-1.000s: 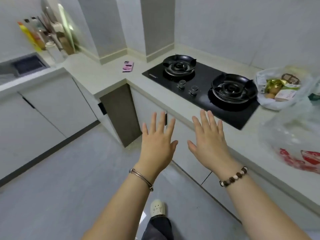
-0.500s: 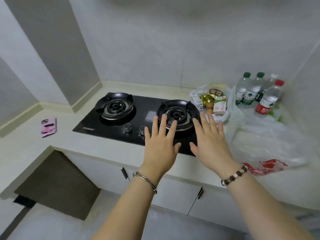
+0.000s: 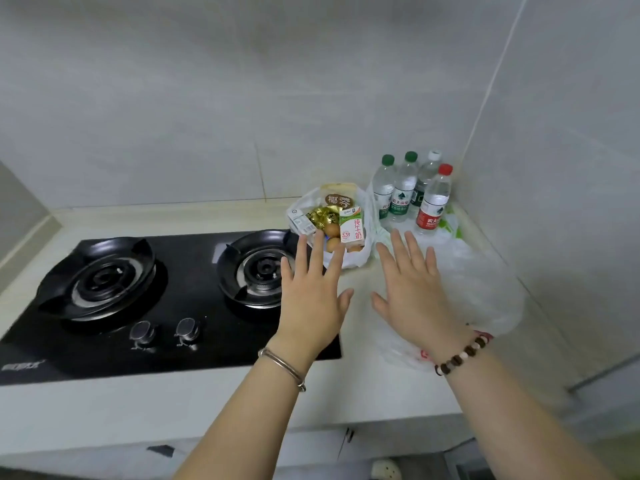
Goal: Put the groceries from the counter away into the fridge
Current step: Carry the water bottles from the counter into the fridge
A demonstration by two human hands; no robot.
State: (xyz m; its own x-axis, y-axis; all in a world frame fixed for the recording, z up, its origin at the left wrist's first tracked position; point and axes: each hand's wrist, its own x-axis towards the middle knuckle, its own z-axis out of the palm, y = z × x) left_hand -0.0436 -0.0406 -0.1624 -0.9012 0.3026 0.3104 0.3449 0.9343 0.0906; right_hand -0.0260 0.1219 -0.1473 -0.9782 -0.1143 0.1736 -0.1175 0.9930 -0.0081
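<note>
Two empty hands, left hand (image 3: 311,299) and right hand (image 3: 412,296), hover with fingers spread wide above the tabletop (image 3: 363,386). Groceries sit in the open plastic bag (image 3: 356,259) beside four water bottles (image 3: 403,192); gathering the bag's rim should best protect the eggs (image 3: 333,231).

The white-capped bottle (image 3: 426,175) sits mostly hidden behind the red-capped bottle (image 3: 433,202), its label seemingly dark green

Stove (image 3: 145,299) left, grocery bag (image 3: 349,258) right (bottles (image 3: 405,192) behind, cornered)
</note>
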